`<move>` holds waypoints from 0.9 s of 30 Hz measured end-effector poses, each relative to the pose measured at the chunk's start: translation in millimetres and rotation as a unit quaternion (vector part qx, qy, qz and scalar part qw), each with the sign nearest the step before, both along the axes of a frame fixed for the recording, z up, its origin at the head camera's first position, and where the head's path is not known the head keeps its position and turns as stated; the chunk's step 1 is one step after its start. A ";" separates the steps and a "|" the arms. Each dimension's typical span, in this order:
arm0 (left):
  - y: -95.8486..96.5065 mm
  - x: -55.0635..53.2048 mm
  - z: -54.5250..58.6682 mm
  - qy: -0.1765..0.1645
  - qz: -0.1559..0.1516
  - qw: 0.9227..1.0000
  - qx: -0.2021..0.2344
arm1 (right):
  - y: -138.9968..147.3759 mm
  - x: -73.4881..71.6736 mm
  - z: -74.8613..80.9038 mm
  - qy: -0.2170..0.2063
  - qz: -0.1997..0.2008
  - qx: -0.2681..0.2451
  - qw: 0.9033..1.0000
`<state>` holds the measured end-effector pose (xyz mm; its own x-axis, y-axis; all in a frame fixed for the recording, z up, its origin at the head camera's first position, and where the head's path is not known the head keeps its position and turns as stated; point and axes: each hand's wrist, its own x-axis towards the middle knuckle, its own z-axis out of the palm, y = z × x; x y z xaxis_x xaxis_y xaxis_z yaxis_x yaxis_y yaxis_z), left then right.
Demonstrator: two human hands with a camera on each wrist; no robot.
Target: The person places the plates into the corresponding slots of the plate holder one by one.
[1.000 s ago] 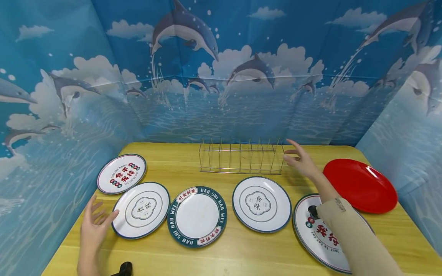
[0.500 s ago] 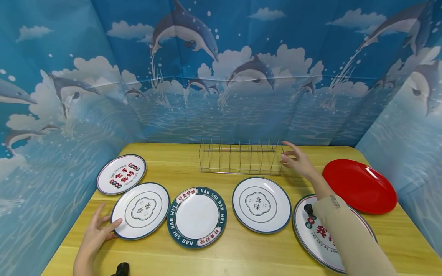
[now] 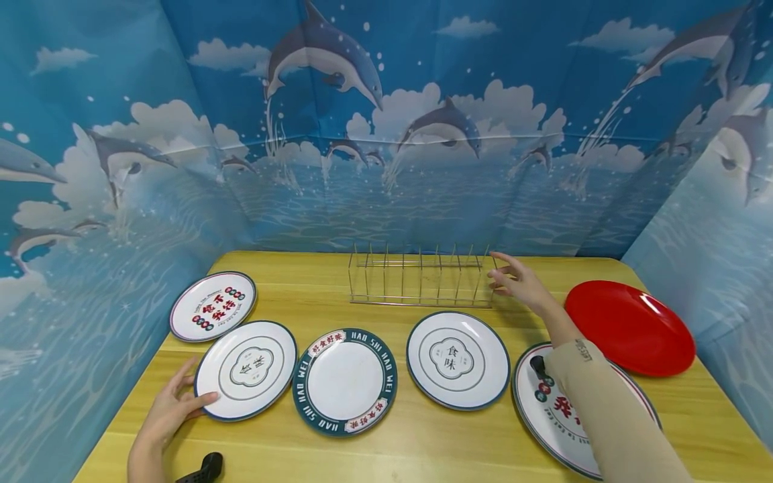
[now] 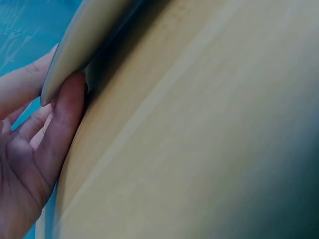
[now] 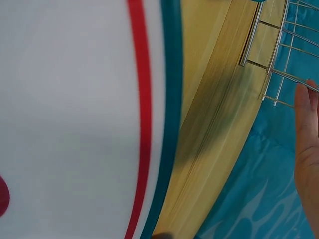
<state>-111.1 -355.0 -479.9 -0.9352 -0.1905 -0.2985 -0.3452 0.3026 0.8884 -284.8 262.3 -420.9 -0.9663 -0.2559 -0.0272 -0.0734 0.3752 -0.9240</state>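
Observation:
My left hand (image 3: pixel 166 414) pinches the near-left rim of a white plate (image 3: pixel 274 349) with a blue edge, the thumb over the rim. In the left wrist view, the plate's edge (image 4: pixel 82 47) lies between thumb and fingers, slightly raised from the wood. At the back, my right hand (image 3: pixel 524 287) holds the right end of a wire dish rack (image 3: pixel 403 300). The rack's end wires (image 5: pixel 286 74) meet the fingertips in the right wrist view. No plates stand in the rack. Touching or close beside the held plate is a green-rimmed plate (image 3: pixel 304 396).
A small white plate (image 3: pixel 187 312) with red characters lies at the left back. Another blue-edged plate (image 3: pixel 419 379) lies right of centre. A large white plate (image 3: pixel 537 429) lies under my right forearm, beside a red oval plate (image 3: pixel 628 329). Dolphin-printed cloth (image 3: pixel 410 194) surrounds the table.
My left hand has moved from beside the blue-edged plate onto its rim and now pinches it. My right hand has moved slightly left onto the rack's end.

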 end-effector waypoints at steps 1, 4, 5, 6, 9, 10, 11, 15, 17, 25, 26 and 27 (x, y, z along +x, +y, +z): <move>0.1 -0.2 0.2 -0.002 -0.001 1.000 0.000 | 0.2 0.3 0.0 0.000 0.000 0.000 1.000; -0.2 -0.8 0.5 -0.004 -0.002 1.000 0.010 | 0.6 0.4 -0.6 0.002 0.006 0.000 1.000; -0.4 -0.8 0.7 -0.004 -0.001 1.000 0.016 | 0.6 0.3 -0.6 0.002 0.007 -0.003 1.000; -0.6 -0.8 0.9 -0.005 0.001 1.000 0.023 | 0.5 0.4 -0.6 0.003 0.010 -0.007 1.000; -1.9 -0.9 0.9 -0.004 0.010 0.998 0.054 | 0.7 0.1 -1.1 0.007 0.019 -0.015 1.000; -2.3 -1.1 0.9 -0.004 0.013 0.998 0.064 | 0.7 0.2 -1.0 0.008 0.021 -0.016 1.000; -2.5 -1.3 0.8 -0.003 0.015 0.997 0.075 | 0.8 0.3 -0.9 0.006 0.022 -0.018 1.000; -3.4 -2.3 0.7 0.002 0.018 0.993 0.119 | 0.8 -0.5 -2.2 0.005 0.023 -0.017 1.000; -4.2 -2.1 0.6 0.005 0.016 0.989 0.147 | 0.8 -1.1 -2.9 0.004 0.022 -0.017 1.000; -6.4 1.0 -3.6 0.054 -0.026 0.956 0.286 | 1.0 -2.4 -3.6 -0.002 0.024 -0.023 0.999; -5.9 1.2 -4.1 0.058 -0.027 0.953 0.297 | 0.8 -2.2 -3.6 -0.002 0.024 -0.023 0.999; -5.3 1.5 -4.6 0.063 -0.028 0.950 0.304 | 0.8 -2.0 -3.6 -0.002 0.024 -0.022 0.999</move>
